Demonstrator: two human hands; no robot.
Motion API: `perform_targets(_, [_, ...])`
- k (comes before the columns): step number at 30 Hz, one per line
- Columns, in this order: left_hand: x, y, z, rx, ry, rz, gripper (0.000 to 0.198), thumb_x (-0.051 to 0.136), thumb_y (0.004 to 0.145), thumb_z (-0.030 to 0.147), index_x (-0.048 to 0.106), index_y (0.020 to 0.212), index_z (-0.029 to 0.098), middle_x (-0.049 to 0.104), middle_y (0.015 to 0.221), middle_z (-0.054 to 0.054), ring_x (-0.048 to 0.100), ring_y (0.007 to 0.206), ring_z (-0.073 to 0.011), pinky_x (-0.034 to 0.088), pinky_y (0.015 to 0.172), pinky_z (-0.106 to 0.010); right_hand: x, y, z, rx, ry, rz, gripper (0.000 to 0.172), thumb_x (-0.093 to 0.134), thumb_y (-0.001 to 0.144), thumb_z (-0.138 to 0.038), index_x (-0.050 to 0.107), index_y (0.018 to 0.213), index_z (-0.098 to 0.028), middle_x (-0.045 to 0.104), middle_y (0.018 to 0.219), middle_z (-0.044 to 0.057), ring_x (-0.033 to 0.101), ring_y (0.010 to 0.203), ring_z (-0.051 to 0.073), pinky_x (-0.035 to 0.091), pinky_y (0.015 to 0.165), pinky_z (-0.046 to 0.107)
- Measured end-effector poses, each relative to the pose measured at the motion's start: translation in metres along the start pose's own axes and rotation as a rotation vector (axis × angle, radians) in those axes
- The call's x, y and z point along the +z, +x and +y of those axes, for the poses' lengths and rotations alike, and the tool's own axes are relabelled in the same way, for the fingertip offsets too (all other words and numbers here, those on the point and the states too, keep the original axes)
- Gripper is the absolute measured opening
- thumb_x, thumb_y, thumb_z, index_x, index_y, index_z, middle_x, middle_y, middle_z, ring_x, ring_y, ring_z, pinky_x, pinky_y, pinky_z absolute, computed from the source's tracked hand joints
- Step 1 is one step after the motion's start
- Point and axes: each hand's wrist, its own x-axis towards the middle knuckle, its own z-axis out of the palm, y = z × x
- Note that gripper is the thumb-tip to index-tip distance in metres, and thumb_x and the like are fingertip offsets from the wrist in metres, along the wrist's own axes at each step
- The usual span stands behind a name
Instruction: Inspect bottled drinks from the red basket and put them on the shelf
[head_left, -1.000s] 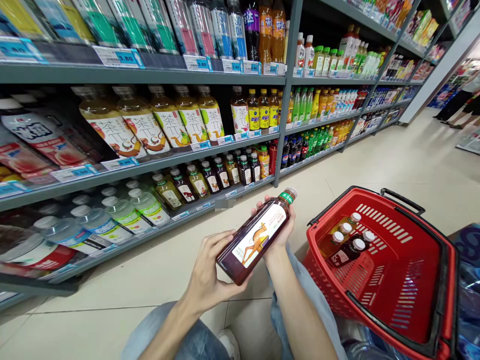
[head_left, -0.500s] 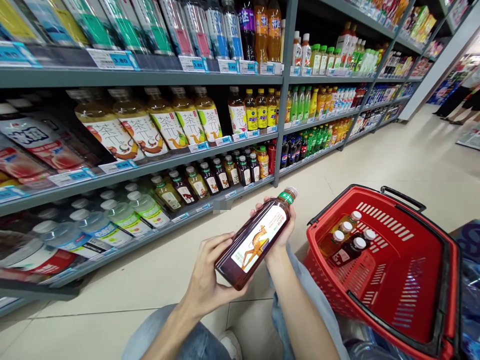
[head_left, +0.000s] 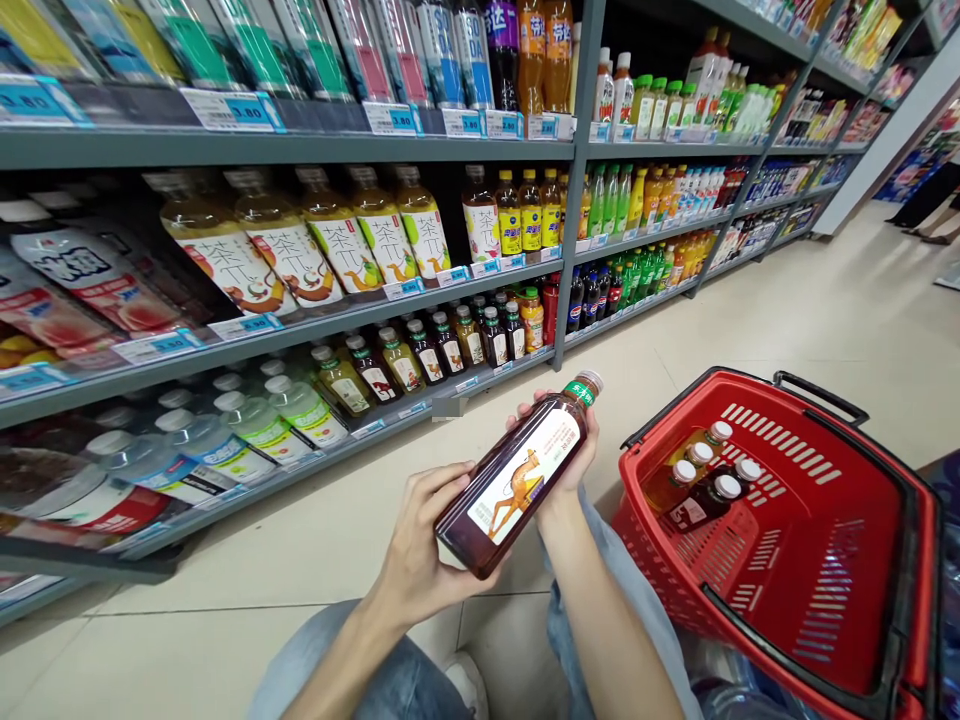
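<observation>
A dark tea bottle (head_left: 517, 480) with a white label showing an orange camel lies tilted between my two hands, its green-banded neck and pale cap pointing up and right. Around its base end, my left hand (head_left: 427, 540) is closed, thumb underneath and fingers on the near side. My right hand (head_left: 574, 465) grips it near the neck, with fingertips showing behind the far edge. To the right stands a red shopping basket (head_left: 795, 500), with several bottles (head_left: 709, 485) of dark and amber drink grouped at its far left corner.
Grey shelving (head_left: 337, 140) packed with drinks runs along the left and back. Similar tea bottles (head_left: 420, 350) line the bottom shelf. Pale floor tiles (head_left: 360, 560) lie below, and plastic-wrapped bottles (head_left: 727, 690) sit beside the basket. Part of a person (head_left: 926, 195) appears far right.
The view has shifted slightly, so shelves and basket sit a little further right. Both hands keep their hold on the tea bottle, which is hardly changed in tilt.
</observation>
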Motion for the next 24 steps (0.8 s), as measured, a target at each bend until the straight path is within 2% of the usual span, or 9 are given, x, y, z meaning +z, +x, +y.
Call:
perform_targets(3, [0.002, 0.0, -0.001, -0.05, -0.094, -0.042, 0.089, 0.083, 0.071, 0.023, 0.035, 0.147, 0.025, 0.055, 0.133, -0.015, 0.058, 0.124, -0.0312, 0.053, 0.101, -0.052, -0.001, 0.001, -0.001, -0.032, 0.007, 0.011, 0.048, 0.045, 0.089, -0.061, 0.07, 0.095, -0.02, 0.073, 0.092, 0.006, 0.067, 0.08, 0.021, 0.059, 0.084, 0.044])
perform_targets(6, [0.006, -0.005, -0.002, -0.16, -0.134, -0.086, 0.088, 0.079, 0.078, 0.023, 0.027, 0.149, 0.027, 0.054, 0.135, -0.015, 0.059, 0.127, -0.0299, 0.053, 0.103, -0.051, -0.005, 0.003, -0.002, -0.007, -0.034, 0.003, 0.055, 0.045, 0.087, -0.067, 0.071, 0.096, -0.019, 0.072, 0.084, 0.006, 0.068, 0.079, 0.024, 0.058, 0.086, 0.049])
perform_targets(10, [0.006, -0.018, -0.003, -0.417, -0.136, -0.159, 0.093, 0.081, 0.08, 0.041, 0.024, 0.151, 0.026, 0.055, 0.133, -0.017, 0.063, 0.121, -0.0329, 0.055, 0.1, -0.053, -0.008, 0.004, -0.006, -0.005, -0.045, 0.025, 0.057, 0.044, 0.087, -0.067, 0.072, 0.098, -0.018, 0.073, 0.085, 0.007, 0.069, 0.081, 0.024, 0.056, 0.088, 0.046])
perform_targets(13, [0.003, -0.02, -0.002, -0.563, -0.413, -0.209, 0.099, 0.074, 0.079, 0.065, 0.023, 0.155, 0.026, 0.053, 0.137, -0.02, 0.059, 0.126, -0.0375, 0.053, 0.101, -0.056, -0.006, 0.002, -0.009, -0.055, -0.041, -0.009, 0.051, 0.045, 0.09, -0.063, 0.071, 0.098, -0.02, 0.073, 0.087, 0.005, 0.068, 0.081, 0.022, 0.055, 0.086, 0.043])
perform_targets(15, [0.0, -0.015, -0.001, -0.646, -0.642, -0.216, 0.094, 0.066, 0.084, 0.068, 0.022, 0.157, 0.027, 0.051, 0.143, -0.02, 0.058, 0.128, -0.0371, 0.052, 0.103, -0.055, -0.003, -0.001, -0.011, -0.075, -0.03, -0.033, 0.046, 0.047, 0.089, -0.061, 0.07, 0.098, -0.023, 0.073, 0.092, 0.003, 0.067, 0.082, 0.021, 0.055, 0.084, 0.041])
perform_targets(17, [-0.003, -0.009, 0.001, -0.742, -0.81, -0.243, 0.086, 0.07, 0.086, 0.059, 0.028, 0.155, 0.029, 0.049, 0.148, -0.017, 0.055, 0.131, -0.0359, 0.05, 0.106, -0.051, -0.001, -0.002, -0.013, -0.074, -0.016, -0.039, 0.044, 0.049, 0.088, -0.06, 0.07, 0.098, -0.023, 0.072, 0.099, 0.003, 0.067, 0.084, 0.02, 0.056, 0.083, 0.039])
perform_targets(20, [-0.005, -0.002, 0.002, -0.918, -1.037, -0.319, 0.081, 0.081, 0.079, 0.046, 0.044, 0.148, 0.026, 0.052, 0.149, -0.013, 0.053, 0.134, -0.0345, 0.046, 0.108, -0.043, 0.0, -0.004, -0.015, -0.052, 0.002, -0.082, 0.042, 0.054, 0.085, -0.059, 0.07, 0.097, -0.022, 0.071, 0.1, 0.002, 0.066, 0.084, 0.02, 0.056, 0.081, 0.038])
perform_targets(22, [-0.005, -0.002, 0.0, -1.027, -1.21, -0.328, 0.077, 0.084, 0.076, 0.046, 0.052, 0.143, 0.025, 0.057, 0.147, -0.011, 0.053, 0.134, -0.0329, 0.048, 0.105, -0.038, 0.0, -0.004, -0.016, -0.041, -0.002, -0.118, 0.042, 0.056, 0.084, -0.058, 0.07, 0.097, -0.021, 0.071, 0.1, 0.002, 0.066, 0.084, 0.02, 0.056, 0.08, 0.038])
perform_targets(24, [-0.001, -0.006, -0.001, -1.124, -1.364, -0.284, 0.072, 0.084, 0.075, 0.05, 0.06, 0.138, 0.025, 0.061, 0.143, -0.009, 0.057, 0.131, -0.0308, 0.051, 0.1, -0.035, 0.0, -0.004, -0.016, -0.042, -0.02, -0.13, 0.043, 0.056, 0.083, -0.059, 0.07, 0.098, -0.021, 0.071, 0.1, 0.003, 0.065, 0.084, 0.02, 0.056, 0.078, 0.037])
